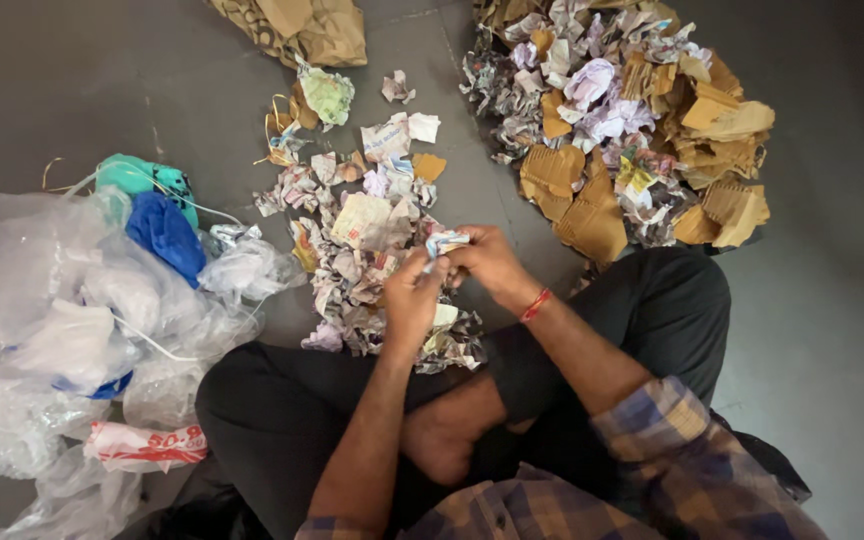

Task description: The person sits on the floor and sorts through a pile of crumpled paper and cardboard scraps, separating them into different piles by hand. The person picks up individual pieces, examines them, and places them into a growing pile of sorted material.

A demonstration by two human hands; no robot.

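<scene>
While cross-legged, hands (452, 268) pinch paper scrap (444, 241).

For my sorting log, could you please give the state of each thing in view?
Paper scrap: crumpled, pinched by both hands.
Left hand: closed on the scrap.
Right hand: closed on the scrap.
Loose paper pile: crumpled, scattered.
Cardboard heap: torn, piled.
Plastic bags: crumpled, heaped.

Paper scrap (445, 241) — crumpled, printed, matt. Scrap heap (362, 250) — creased paper. Cardboard pile (642, 130): brown, corrugated, rough. Plastic bags (42, 300): clear, glossy, wrinkled film. Blue bag (165, 235): smooth plastic. Floor (52, 80): grey, matt.
</scene>
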